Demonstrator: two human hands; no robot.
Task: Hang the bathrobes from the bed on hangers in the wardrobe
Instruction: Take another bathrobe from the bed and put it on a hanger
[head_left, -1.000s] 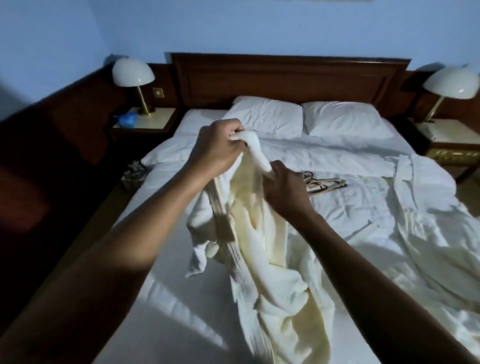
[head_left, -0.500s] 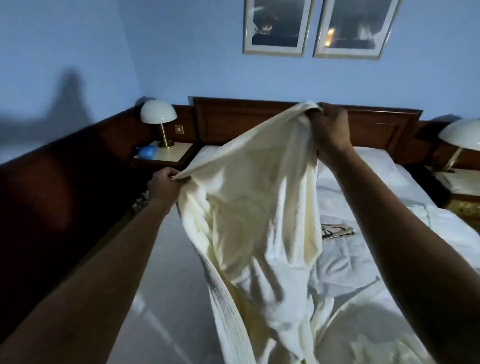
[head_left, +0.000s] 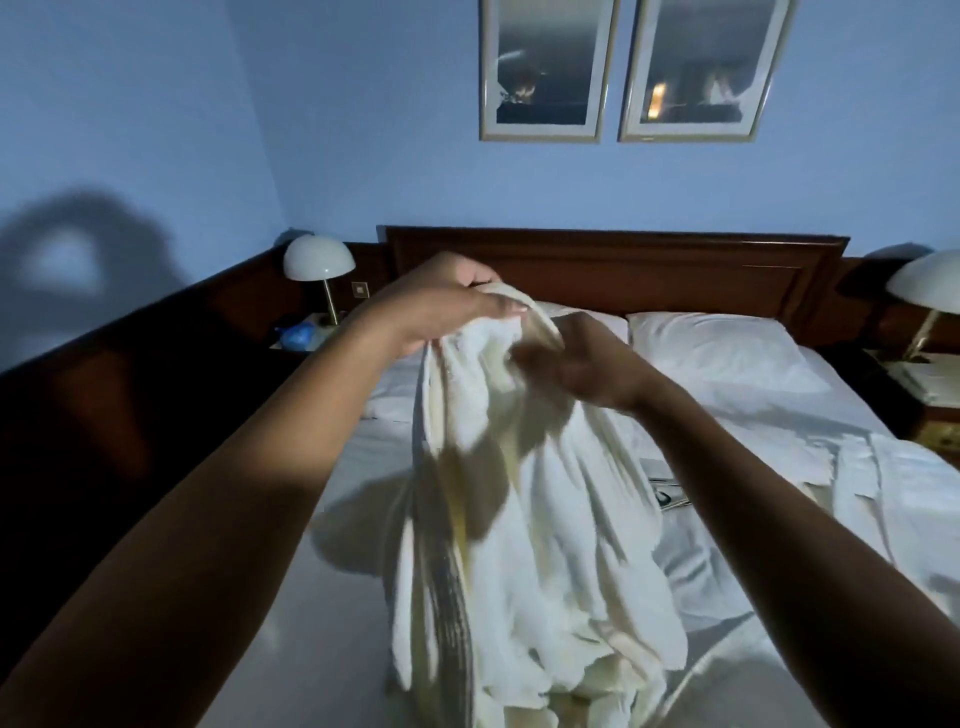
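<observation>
Cream bathrobe gripped at its top by left hand and right hand, above the bed. Not yet hung; hangers lying on the bed, unused.

Soft matt terry-cloth bathrobe; glossy dark wooden headboard.

A double bed with a white sheet fills the lower frame, its dark wooden headboard across the middle. A white pillow lies at the head, right of centre; a second pillow beside it on the left is mostly hidden. A flat bathrobe lies spread at the right edge. Hangers peek out on the sheet right of centre. The lifted bathrobe hangs down at bottom centre; contact with the sheet is unclear
</observation>
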